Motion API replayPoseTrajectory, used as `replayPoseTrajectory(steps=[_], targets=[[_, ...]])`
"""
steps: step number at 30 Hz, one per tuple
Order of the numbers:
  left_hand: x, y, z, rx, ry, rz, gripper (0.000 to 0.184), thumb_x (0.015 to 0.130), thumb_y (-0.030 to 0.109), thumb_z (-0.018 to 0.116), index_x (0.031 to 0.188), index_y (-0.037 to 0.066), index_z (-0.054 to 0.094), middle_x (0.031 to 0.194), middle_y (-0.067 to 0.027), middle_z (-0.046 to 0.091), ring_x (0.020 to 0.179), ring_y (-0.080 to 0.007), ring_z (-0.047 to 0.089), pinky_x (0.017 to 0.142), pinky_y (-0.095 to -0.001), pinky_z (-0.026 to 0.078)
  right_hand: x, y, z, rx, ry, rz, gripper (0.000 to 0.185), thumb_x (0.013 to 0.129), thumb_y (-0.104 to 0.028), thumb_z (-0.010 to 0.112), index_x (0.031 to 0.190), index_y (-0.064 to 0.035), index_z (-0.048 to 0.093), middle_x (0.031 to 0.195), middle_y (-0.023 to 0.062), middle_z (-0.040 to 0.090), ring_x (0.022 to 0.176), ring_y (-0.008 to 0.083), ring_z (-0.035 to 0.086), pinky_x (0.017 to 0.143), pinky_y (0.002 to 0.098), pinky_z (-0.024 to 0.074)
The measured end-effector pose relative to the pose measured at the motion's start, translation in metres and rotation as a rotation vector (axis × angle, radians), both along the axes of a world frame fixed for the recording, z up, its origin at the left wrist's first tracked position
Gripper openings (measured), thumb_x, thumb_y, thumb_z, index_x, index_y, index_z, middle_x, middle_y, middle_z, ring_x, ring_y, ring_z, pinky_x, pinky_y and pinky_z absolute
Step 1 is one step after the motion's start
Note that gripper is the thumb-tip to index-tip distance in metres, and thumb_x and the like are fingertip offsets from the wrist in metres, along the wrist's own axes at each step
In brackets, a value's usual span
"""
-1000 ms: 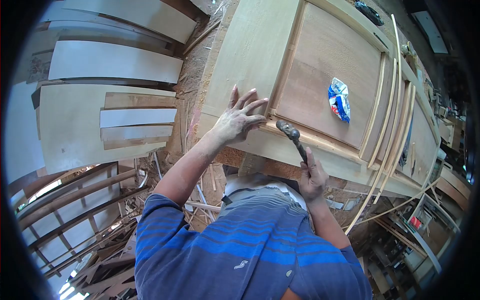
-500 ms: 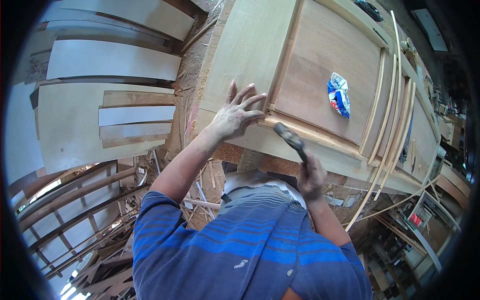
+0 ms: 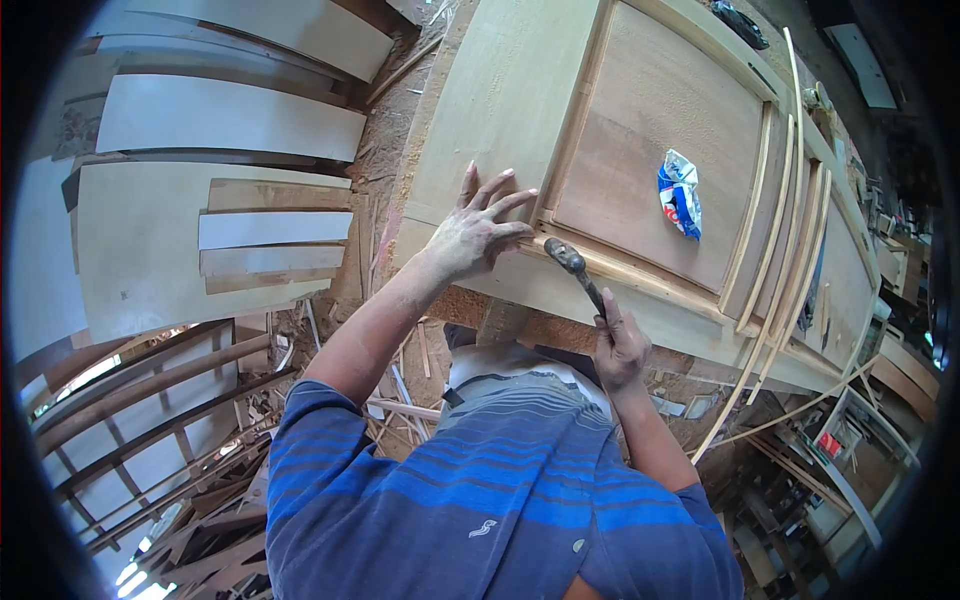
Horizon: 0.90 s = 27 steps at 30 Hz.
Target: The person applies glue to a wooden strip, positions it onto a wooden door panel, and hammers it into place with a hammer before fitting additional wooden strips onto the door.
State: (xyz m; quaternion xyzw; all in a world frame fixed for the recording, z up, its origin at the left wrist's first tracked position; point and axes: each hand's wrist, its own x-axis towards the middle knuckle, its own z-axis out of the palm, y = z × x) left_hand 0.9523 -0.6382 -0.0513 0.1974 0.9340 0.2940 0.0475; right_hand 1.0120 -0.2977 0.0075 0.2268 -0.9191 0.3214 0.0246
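Note:
My left hand (image 3: 476, 232) rests on the pale wooden panelled door (image 3: 490, 120), fingers spread. Its thumb reaches the lower left corner of the recessed panel, by the thin wooden moulding strip (image 3: 640, 282). Whether a nail is under the thumb is too small to tell. Gripped in my right hand (image 3: 622, 345) is a hammer (image 3: 580, 272), its dark head over the moulding just right of my left thumb. On the recessed panel lies a crumpled blue and white plastic packet (image 3: 680, 195).
Several long thin wooden strips (image 3: 790, 240) lie across the door's right part, some overhanging its near edge. A black plastic bag (image 3: 740, 24) sits at the far edge. Stacked boards (image 3: 230, 118) stand at left, and wood scraps (image 3: 400, 395) litter the floor.
The hammer head has shifted slightly left and down toward the moulding near my left thumb. My left hand stays in nearly the same place, fingers still spread.

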Motion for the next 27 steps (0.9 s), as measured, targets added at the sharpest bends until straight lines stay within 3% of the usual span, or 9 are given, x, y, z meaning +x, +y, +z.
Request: replayPoseTrajectory(steps=[6,10,16,22,27], targets=[[-0.001,0.0,0.001,0.015,0.018,-0.001,0.036,0.09,0.026,0.086,0.124,0.035,0.081,0.175,0.0033,0.046,0.17,-0.0343,0.025,0.14,-0.0699,-0.002,0.008,0.009,-0.009,-0.006,-0.072,-0.085,0.064,0.099,-0.004,0.079,0.16,-0.0157,0.065,0.084,0.0142,0.064,0.067,0.0313,0.064,0.064,0.0434,0.0535],[0.0,-0.001,0.001,-0.007,0.013,-0.005,0.039,0.092,0.027,0.085,0.129,0.036,0.079,0.175,0.0024,0.046,0.17,-0.0339,0.025,0.14,-0.0687,0.0,0.006,0.019,-0.009,0.008,-0.058,-0.187,0.06,0.1,-0.006,0.079,0.158,-0.0122,0.065,0.095,0.0144,0.071,0.079,0.0305,0.069,0.073,0.0425,0.0561],[0.001,-0.002,0.002,0.024,0.017,0.013,0.055,0.093,0.024,0.084,0.146,0.029,0.069,0.175,-0.0042,0.045,0.169,-0.0334,0.027,0.141,-0.0672,0.002,-0.017,0.058,-0.013,0.204,0.012,-0.317,0.045,0.102,-0.01,0.078,0.147,-0.0076,0.071,0.111,0.0146,0.074,0.102,0.0341,0.073,0.09,0.0471,0.0578],[0.031,0.01,-0.005,0.034,0.065,0.292,0.066,0.09,0.027,0.087,0.151,0.02,0.062,0.172,-0.0096,0.047,0.166,-0.0344,0.032,0.141,-0.0659,0.004,-0.046,0.051,-0.013,0.375,0.188,-0.209,0.047,0.099,-0.008,0.08,0.145,-0.0081,0.073,0.111,0.0134,0.074,0.101,0.0352,0.071,0.092,0.0462,0.0562],[0.034,0.005,0.01,0.214,0.041,0.405,0.077,0.083,0.028,0.091,0.152,0.018,0.059,0.171,-0.0095,0.048,0.165,-0.035,0.034,0.141,-0.0651,0.006,-0.065,-0.028,-0.012,0.107,0.144,0.0,0.035,0.089,-0.002,0.086,0.123,-0.0064,0.079,0.106,0.0121,0.074,0.099,0.0333,0.069,0.09,0.044,0.0551]])
